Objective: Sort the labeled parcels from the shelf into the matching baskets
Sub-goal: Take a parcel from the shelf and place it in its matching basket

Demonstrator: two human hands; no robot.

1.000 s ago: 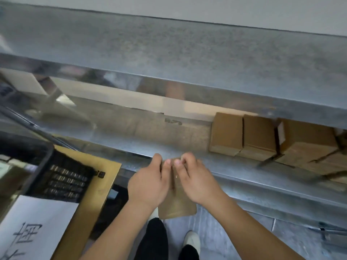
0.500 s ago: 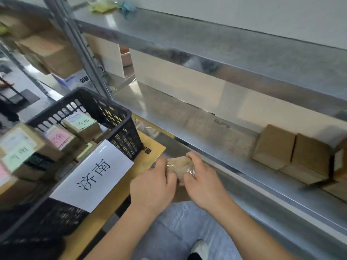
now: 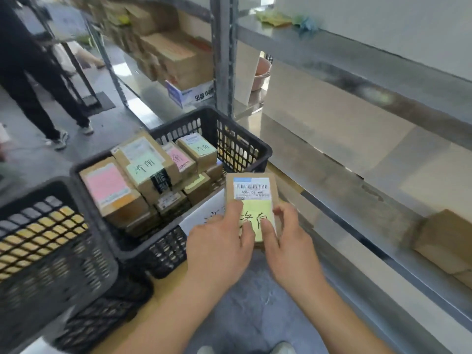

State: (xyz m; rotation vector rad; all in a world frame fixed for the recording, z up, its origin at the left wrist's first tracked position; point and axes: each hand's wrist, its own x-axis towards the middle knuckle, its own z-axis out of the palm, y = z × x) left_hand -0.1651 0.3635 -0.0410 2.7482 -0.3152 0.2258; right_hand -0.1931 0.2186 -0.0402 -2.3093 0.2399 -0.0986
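I hold a small cardboard parcel (image 3: pixel 251 190) face up between both hands, just right of a black basket (image 3: pixel 242 146). It carries a barcode label and a yellow-green handwritten note. My left hand (image 3: pixel 221 247) grips its left side with the thumb on the note. My right hand (image 3: pixel 287 241) grips its right side, thumb also on the note. The basket holds several parcels with pink and green notes (image 3: pixel 144 167), and a white sign hangs on its front. More brown parcels (image 3: pixel 449 244) lie on the steel shelf (image 3: pixel 344 190) at the right.
A second black basket (image 3: pixel 46 246) stands at the lower left on a wooden surface. A shelf post (image 3: pixel 224 54) rises behind the baskets, with stacked cartons (image 3: pixel 178 57) beyond it. A person's legs (image 3: pixel 43 98) are in the aisle at far left.
The view has swung left and down from the shelf to the baskets. The parcel in both hands has turned label side up and moved toward the basket.
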